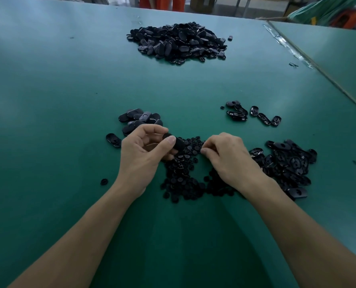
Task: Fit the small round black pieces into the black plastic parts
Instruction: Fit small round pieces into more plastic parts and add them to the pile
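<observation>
My left hand grips an oblong black plastic part between thumb and fingers, just above a heap of small round black pieces on the green table. My right hand hovers over the right side of that heap with fingers curled; its fingertips pinch together at the heap, and whether a round piece is between them is hidden. A small group of oblong parts lies beyond my left hand. More oblong parts are piled to the right of my right hand.
A large mound of black parts sits far back on the green table. Several loose parts lie at mid right. One round piece lies alone at left. A table seam runs along the right.
</observation>
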Demonstrator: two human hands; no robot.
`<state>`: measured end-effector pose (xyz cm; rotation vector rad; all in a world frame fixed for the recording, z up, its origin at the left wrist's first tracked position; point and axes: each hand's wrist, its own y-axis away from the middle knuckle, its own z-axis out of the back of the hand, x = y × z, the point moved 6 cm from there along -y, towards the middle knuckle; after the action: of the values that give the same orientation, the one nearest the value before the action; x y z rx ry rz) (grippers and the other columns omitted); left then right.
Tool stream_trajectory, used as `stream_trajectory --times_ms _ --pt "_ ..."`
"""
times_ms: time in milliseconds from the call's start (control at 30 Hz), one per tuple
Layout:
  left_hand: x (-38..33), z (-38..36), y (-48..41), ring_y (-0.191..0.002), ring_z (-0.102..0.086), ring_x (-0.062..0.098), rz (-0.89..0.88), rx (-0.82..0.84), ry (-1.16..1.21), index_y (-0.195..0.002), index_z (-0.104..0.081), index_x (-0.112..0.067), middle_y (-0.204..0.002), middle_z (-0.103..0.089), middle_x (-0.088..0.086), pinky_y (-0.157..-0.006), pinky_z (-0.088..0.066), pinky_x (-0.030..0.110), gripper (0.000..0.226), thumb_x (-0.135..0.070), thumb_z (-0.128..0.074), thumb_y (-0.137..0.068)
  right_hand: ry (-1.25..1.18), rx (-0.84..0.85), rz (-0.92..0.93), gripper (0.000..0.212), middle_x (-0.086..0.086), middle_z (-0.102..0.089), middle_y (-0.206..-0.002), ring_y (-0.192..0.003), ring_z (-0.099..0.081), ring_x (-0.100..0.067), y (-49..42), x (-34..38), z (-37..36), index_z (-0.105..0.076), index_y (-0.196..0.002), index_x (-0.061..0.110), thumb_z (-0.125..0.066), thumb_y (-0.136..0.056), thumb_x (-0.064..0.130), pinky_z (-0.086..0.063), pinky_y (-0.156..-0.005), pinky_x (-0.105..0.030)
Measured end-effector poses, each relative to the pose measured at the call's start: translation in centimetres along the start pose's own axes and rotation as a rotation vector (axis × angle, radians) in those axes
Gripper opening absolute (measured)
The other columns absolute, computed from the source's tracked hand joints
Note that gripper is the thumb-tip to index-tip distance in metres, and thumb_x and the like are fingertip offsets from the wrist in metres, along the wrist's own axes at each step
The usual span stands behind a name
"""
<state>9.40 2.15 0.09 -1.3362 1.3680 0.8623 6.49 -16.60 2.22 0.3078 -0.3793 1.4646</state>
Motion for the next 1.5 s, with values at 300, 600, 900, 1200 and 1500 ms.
stream_trajectory --times_ms 300,600,900,1200,1500 --pt "0.5 0.2 0.0 -0.072 -0.075 0.027 0.040 -0.048 0.080 -0.090 -0.067 -0.008 -0.081 -0.075 0.011 -0.064 -0.058 0.023 0.008 -0.007 -0.073 -0.085 -0.349 -0.116 -0.050 0.012 0.008 -0.069 -0.082 -0.076 -0.066 -0.005 0.7 0.4 1.5 -0.061 -0.090 0.025 -0.056 -0.099 0.018 -0.053 -0.067 -0.019" --pt "0.7 0.1 -0.2 -0.078 -0.076 0.025 0.060 -0.032 0.050 -0.097 -0.073 -0.010 -0.087 -0.078 0.009 -0.068 -0.058 0.023 0.015 0.002 -0.064 -0.093 -0.508 -0.091 0.050 0.021 0.008 -0.074 -0.081 -0.075 -0.068 -0.010 1.4 3.0 2.4 -0.077 -0.100 0.028 -0.065 -0.093 0.012 -0.057 -0.076 -0.033" --pt "0.7 0.1 -0.2 -0.077 -0.076 0.020 0.039 0.019 0.019 -0.096 -0.075 -0.013 -0.086 -0.078 0.009 -0.069 -0.058 0.022 0.018 0.003 -0.068 -0.089 -0.530 -0.156 0.026 0.014 0.011 -0.072 -0.073 -0.070 -0.068 0.000 1.1 4.6 1.7 -0.072 -0.082 0.025 -0.074 -0.086 0.011 -0.053 -0.069 -0.013" --pt "0.5 -0.1 -0.2 -0.068 -0.073 0.011 -0.001 0.066 -0.038 -0.095 -0.074 -0.014 -0.081 -0.078 0.003 -0.067 -0.056 0.018 0.026 0.010 -0.070 -0.085 -0.510 -0.153 -0.009 0.016 0.015 -0.071 -0.075 -0.071 -0.066 0.007 1.2 4.9 1.1 -0.073 -0.084 0.024 -0.070 -0.089 0.008 -0.047 -0.067 -0.003" --pt "0.2 -0.4 0.0 -0.068 -0.073 0.009 0.006 0.068 -0.045 -0.095 -0.072 -0.010 -0.079 -0.077 0.001 -0.068 -0.056 0.016 0.025 0.012 -0.069 -0.084 -0.449 -0.169 -0.011 0.013 0.014 -0.068 -0.070 -0.072 -0.064 0.006 1.4 5.4 1.5 -0.071 -0.086 0.022 -0.070 -0.087 0.009 -0.047 -0.064 -0.004"
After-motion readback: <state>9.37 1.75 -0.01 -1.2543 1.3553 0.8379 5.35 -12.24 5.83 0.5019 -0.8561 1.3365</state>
